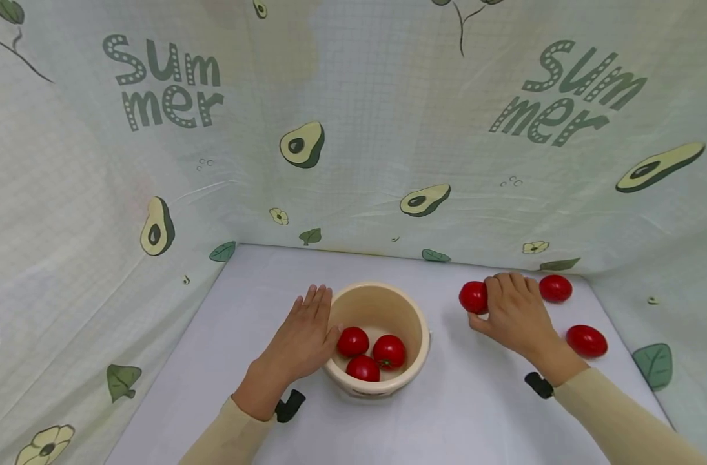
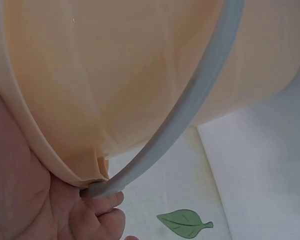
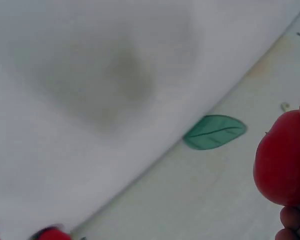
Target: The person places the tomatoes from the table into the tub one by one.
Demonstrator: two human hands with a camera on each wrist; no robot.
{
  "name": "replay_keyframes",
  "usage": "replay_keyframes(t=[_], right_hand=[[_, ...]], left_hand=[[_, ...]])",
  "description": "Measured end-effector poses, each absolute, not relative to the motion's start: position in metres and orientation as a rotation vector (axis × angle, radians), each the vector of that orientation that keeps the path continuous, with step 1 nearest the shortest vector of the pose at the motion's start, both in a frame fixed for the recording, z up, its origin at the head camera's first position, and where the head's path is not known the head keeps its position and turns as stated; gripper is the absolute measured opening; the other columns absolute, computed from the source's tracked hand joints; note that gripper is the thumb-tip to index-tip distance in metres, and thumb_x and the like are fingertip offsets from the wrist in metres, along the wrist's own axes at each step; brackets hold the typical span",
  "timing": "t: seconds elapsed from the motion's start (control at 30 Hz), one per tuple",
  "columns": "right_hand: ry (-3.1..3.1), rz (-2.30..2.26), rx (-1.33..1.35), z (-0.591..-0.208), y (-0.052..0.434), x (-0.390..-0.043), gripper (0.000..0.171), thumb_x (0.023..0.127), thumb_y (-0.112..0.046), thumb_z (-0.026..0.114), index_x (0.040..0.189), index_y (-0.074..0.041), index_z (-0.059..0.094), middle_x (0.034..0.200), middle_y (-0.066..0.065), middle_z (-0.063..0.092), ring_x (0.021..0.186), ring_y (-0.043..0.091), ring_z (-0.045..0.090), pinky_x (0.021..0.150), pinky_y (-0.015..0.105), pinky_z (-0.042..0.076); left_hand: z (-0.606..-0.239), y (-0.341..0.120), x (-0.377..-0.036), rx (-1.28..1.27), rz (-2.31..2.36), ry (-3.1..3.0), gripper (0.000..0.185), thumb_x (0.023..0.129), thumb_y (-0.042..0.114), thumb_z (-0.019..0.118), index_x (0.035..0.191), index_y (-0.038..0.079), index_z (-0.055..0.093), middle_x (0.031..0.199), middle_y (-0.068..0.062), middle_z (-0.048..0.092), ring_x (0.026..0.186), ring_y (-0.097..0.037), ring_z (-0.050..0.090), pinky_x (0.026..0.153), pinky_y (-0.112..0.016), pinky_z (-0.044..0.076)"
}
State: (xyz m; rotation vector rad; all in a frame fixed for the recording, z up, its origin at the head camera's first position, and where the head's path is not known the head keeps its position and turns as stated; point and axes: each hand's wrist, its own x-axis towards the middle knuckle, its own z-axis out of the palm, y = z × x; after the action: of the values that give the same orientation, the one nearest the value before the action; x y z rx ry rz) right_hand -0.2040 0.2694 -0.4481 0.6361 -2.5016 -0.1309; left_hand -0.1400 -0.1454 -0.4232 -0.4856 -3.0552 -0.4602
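My left hand (image 1: 303, 336) lies with straight fingers against the left rim of a cream bucket (image 1: 372, 303). In the left wrist view, its palm touches the rim of the bucket (image 2: 90, 75), and the fingers are beside the end of the grey handle (image 2: 190, 100). Inside the bucket are three red tomatoes (image 1: 389, 352), one showing a green stem. To the right of the bucket, my right hand (image 1: 516, 316) grips another tomato (image 1: 472, 297) between thumb and fingers. That tomato (image 3: 285, 160) shows at the right edge of the right wrist view, fingertips around it.
Two more tomatoes lie on the white table (image 1: 463, 400): one at the back right (image 1: 555, 289), another (image 1: 587, 341) nearer the right edge. A cloth (image 1: 353, 97) printed with avocados and lettering hangs behind and at both sides. Black straps (image 1: 539, 385) sit at the wrists.
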Motion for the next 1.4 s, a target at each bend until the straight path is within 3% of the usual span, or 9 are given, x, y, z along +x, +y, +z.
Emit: replay_keyframes(t=[0.3, 0.47, 0.63, 1.2, 1.4], right_hand=[[-2.357, 0.051, 0.754, -0.396, 0.191, -0.196, 0.072, 0.075, -0.051, 0.080, 0.113, 0.006, 0.059, 0.103, 0.024, 0.064, 0.098, 0.042, 0.057, 0.079, 0.055, 0.050], [-2.313, 0.083, 0.844, -0.391, 0.158, -0.187, 0.063, 0.081, -0.051, 0.072, 0.110, 0.004, 0.060, 0.101, 0.019, 0.063, 0.094, 0.037, 0.056, 0.077, 0.049, 0.047], [-2.336, 0.099, 0.900, -0.398, 0.136, -0.182, 0.060, 0.081, -0.051, 0.073, 0.108, 0.001, 0.061, 0.100, 0.016, 0.064, 0.095, 0.034, 0.057, 0.078, 0.047, 0.048], [-2.401, 0.094, 0.954, -0.420, 0.122, -0.177, 0.058, 0.082, -0.052, 0.071, 0.105, 0.000, 0.062, 0.099, 0.012, 0.064, 0.095, 0.031, 0.058, 0.079, 0.043, 0.048], [-2.408, 0.089, 0.934, -0.422, 0.122, -0.177, 0.059, 0.081, -0.048, 0.078, 0.109, 0.001, 0.062, 0.099, 0.013, 0.064, 0.094, 0.032, 0.058, 0.077, 0.043, 0.047]], left_hand=[[-0.424, -0.146, -0.140, -0.480, -0.436, -3.052, 0.074, 0.107, 0.038, 0.054, 0.162, -0.007, 0.031, 0.169, -0.024, 0.034, 0.161, -0.041, 0.024, 0.131, -0.057, 0.022], [-0.424, -0.146, -0.140, -0.498, -0.397, -3.049, 0.073, 0.108, 0.038, 0.052, 0.161, -0.008, 0.031, 0.169, -0.025, 0.033, 0.161, -0.041, 0.024, 0.130, -0.057, 0.023], [-0.423, -0.146, -0.140, -0.502, -0.388, -3.045, 0.073, 0.108, 0.038, 0.052, 0.161, -0.008, 0.032, 0.168, -0.025, 0.034, 0.160, -0.041, 0.025, 0.130, -0.057, 0.023], [-0.421, -0.143, -0.141, -0.497, -0.339, -3.054, 0.074, 0.108, 0.041, 0.050, 0.162, -0.007, 0.031, 0.169, -0.024, 0.033, 0.161, -0.041, 0.024, 0.130, -0.058, 0.023], [-0.421, -0.142, -0.141, -0.496, -0.345, -3.054, 0.074, 0.108, 0.040, 0.051, 0.162, -0.007, 0.031, 0.169, -0.024, 0.033, 0.161, -0.041, 0.024, 0.131, -0.057, 0.022]])
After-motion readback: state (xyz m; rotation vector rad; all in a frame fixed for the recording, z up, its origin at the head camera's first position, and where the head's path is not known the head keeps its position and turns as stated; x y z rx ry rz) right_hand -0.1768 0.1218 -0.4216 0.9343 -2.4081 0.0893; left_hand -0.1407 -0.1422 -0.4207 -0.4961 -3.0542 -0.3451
